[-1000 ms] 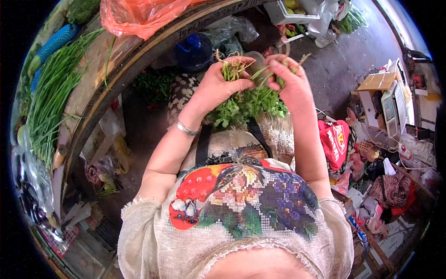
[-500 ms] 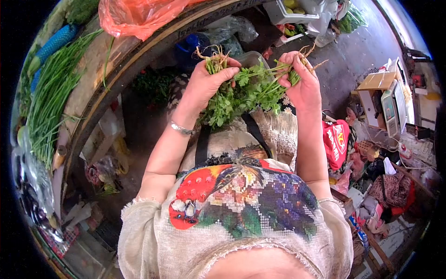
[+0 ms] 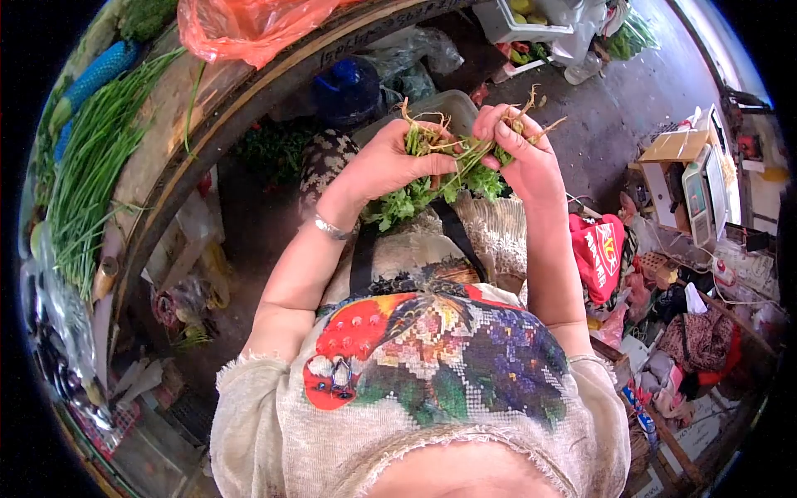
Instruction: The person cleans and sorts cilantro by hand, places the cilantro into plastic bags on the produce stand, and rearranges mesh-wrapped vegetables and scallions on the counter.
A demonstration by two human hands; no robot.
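Note:
In front of my lap, my left hand (image 3: 384, 164) is closed around a bunch of coriander (image 3: 402, 204), its pale roots sticking up above the fingers and its leaves hanging below. Close beside it, my right hand (image 3: 531, 162) pinches rooted coriander stems (image 3: 503, 156) between thumb and fingers. Thin stems run across the small gap between the two hands, and leaves overlap beneath them. Behind the hands, a clear plastic tub (image 3: 455, 103) is partly hidden.
A wooden-edged counter at left holds long green stalks (image 3: 87, 183), a blue-netted item (image 3: 98, 76) and an orange plastic bag (image 3: 249, 29). A blue container (image 3: 344, 90) stands beyond my left hand. At right are a red bag (image 3: 599, 257), a scale (image 3: 699, 199) and heaped clutter.
My hands have come closer together, the left moving right and slightly down, the right moving slightly left. The coriander roots now stand nearer each other, and more of the tub and blue container shows.

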